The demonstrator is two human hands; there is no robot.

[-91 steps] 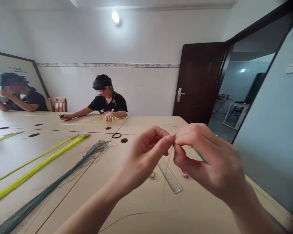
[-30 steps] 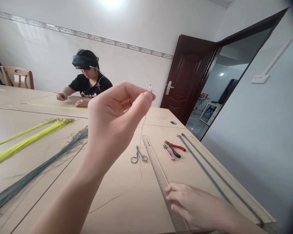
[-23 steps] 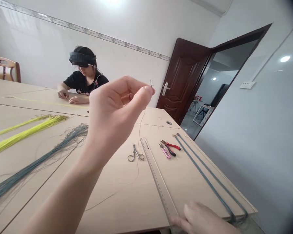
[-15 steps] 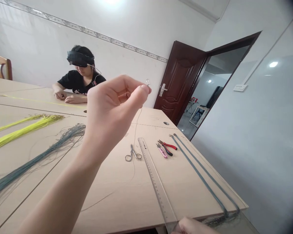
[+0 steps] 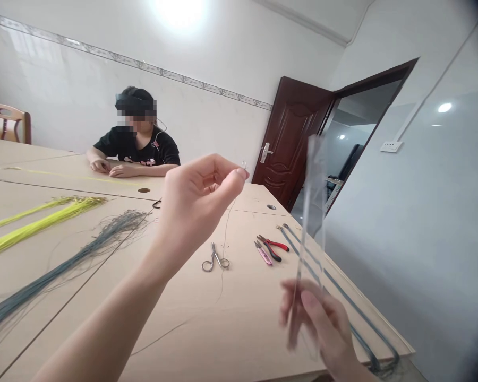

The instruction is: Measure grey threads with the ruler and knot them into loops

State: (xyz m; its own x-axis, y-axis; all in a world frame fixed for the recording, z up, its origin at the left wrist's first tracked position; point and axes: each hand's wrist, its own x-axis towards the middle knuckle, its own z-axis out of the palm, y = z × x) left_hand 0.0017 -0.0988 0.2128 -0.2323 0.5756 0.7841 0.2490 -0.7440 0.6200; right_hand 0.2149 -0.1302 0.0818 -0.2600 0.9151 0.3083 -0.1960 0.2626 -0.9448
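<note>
My left hand is raised above the table and pinches a small metal clasp at the top of a thin thread, which hangs down to the tabletop. My right hand, low at the right, grips the bottom of a long clear plastic ruler and holds it upright, off the table and blurred.
On the beige table lie small scissors, red-handled pliers, pink clippers, a grey-blue thread bundle, yellow-green bundles and two grey-blue cords along the right edge. Another person sits at the far side. A dark door stands open.
My right hand slid down the ruler to its near end, took hold and lifted it upright off the table. My left hand stays raised with the clasp and thread.
</note>
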